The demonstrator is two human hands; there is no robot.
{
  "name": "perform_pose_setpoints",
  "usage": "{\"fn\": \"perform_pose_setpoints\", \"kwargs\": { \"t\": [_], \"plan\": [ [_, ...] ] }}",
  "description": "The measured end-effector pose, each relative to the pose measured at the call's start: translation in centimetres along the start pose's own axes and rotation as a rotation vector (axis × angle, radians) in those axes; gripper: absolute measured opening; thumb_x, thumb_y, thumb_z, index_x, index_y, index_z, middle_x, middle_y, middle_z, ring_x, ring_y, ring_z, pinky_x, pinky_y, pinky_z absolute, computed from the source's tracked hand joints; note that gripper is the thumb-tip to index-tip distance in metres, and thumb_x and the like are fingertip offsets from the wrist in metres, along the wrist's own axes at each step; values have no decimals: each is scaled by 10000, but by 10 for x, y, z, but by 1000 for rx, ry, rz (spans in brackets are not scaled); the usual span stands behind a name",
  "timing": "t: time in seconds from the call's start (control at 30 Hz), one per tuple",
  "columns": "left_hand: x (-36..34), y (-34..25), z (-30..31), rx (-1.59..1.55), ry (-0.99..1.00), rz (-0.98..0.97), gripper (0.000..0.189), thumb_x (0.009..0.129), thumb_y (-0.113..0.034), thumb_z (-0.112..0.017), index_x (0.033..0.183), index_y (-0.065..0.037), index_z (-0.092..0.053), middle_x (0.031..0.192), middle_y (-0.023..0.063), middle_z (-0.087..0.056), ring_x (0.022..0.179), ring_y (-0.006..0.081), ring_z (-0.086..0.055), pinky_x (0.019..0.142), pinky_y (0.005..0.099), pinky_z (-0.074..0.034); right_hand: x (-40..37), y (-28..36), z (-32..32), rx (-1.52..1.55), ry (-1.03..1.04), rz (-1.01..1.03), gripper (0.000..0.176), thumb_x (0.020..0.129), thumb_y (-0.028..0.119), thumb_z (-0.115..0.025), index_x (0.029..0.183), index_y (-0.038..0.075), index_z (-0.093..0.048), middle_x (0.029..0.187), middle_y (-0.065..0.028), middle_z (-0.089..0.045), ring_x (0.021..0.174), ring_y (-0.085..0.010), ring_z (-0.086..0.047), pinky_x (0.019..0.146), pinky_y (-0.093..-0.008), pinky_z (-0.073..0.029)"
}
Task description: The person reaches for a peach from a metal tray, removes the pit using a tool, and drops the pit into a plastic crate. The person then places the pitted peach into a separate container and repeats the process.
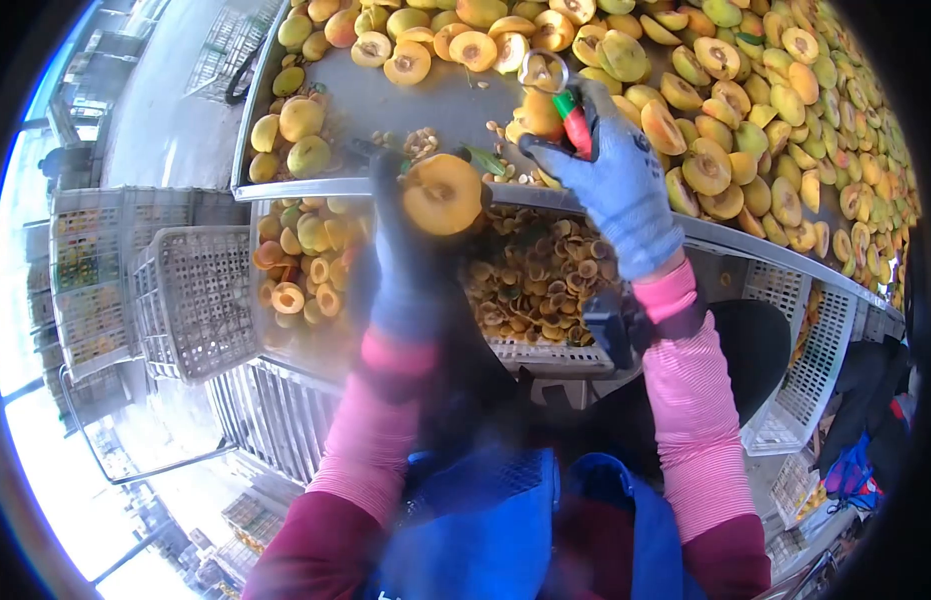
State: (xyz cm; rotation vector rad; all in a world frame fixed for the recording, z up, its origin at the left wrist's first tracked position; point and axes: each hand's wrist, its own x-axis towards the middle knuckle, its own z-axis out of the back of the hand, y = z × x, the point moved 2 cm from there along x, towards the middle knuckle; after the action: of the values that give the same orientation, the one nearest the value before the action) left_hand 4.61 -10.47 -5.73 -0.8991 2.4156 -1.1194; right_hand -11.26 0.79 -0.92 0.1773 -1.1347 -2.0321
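Observation:
My left hand (397, 235), in a blue-grey glove, is closed around a yellow peach half (442, 195) just over the table's front edge. The cut face points toward me and shows a brownish hollow at its centre. In my gloved right hand (615, 165) is a pitting tool (573, 122) with a red and green handle and a metal ring at its end. The ring reaches over the metal table (385, 110), in front of several peach halves (473, 50). Small pits and scraps (420, 143) lie on the tabletop near my left hand.
Peach halves (720, 58) are heaped across the table's right side. Below its edge stand a crate of brown scraps (535, 285) and a container of peaches (310, 270). Plastic crates (195, 300) are stacked at left; a white crate (815, 350) stands at right.

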Motion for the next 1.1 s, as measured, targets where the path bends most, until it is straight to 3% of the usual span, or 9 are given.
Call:
{"fn": "perform_pose_setpoints", "kwargs": {
  "t": [0.1,0.2,0.5,0.63,0.73,0.87,0.97,1.03,1.1],
  "plan": [
    [-13,-5,-12,561,4,-216,800,762,102,-634,1391,-134,-201,1253,191,-496,988,281,-598,836,360,-521,-10,-9,4,-21,-66,-50,394,798,315,-693,994,16,-529,880,-204,-619,821,-378,-601,682,-410,-484],
    [-22,5,-17,751,1,-533,616,701,18,-703,1251,21,-424,1072,166,-587,966,285,-611,778,354,-536,-49,20,1,803,-20,-309,284,840,214,-685,971,16,-529,771,-118,-573,691,-147,-556,650,-318,-467],
    [-54,-3,-65,372,-75,243,330,927,-112,-512,1228,23,-509,1025,111,-626,892,171,-607,748,278,-501,-116,23,-3,1104,97,-618,269,832,104,-685,1033,12,-532,900,-21,-576,786,-61,-523,673,-216,-448],
    [-51,-29,-78,1373,556,-504,388,898,27,-502,1281,-21,-460,950,186,-635,787,273,-636,686,334,-528,-125,10,4,1293,254,-676,326,826,84,-667,1109,-1,-530,961,-36,-595,804,-57,-554,674,-198,-451],
    [-51,-24,-81,1270,623,-502,441,848,38,-544,1278,-8,-456,966,183,-632,818,289,-639,697,344,-533,-132,2,8,1338,289,-673,332,837,135,-660,1118,6,-537,937,-31,-602,729,-47,-552,589,-182,-437],
    [-57,-14,-77,1359,500,-576,463,793,29,-590,1246,12,-493,1002,176,-623,851,290,-640,741,329,-524,-139,21,12,1390,164,-766,336,862,280,-664,1096,63,-556,719,7,-553,543,-51,-501,448,-203,-380],
    [-81,-3,-87,468,51,198,472,944,-248,-518,1321,11,-402,1047,87,-601,853,195,-609,738,245,-493,-150,37,4,1518,30,-882,335,885,322,-642,1111,93,-547,664,12,-522,498,-63,-476,423,-217,-363],
    [-89,12,-100,778,29,-150,482,977,-331,-436,1325,1,-398,1040,89,-588,902,166,-577,788,232,-462,-156,42,3,1596,52,-901,297,896,227,-629,1135,83,-525,715,-3,-526,523,-70,-467,460,-205,-376],
    [-97,3,-104,737,-43,9,439,997,-345,-406,1261,-4,-485,1152,90,-561,1041,162,-536,902,292,-435,-158,36,0,1537,2,-749,239,877,161,-644,1060,65,-523,746,-9,-535,570,-43,-483,495,-179,-391]
  ]
}}
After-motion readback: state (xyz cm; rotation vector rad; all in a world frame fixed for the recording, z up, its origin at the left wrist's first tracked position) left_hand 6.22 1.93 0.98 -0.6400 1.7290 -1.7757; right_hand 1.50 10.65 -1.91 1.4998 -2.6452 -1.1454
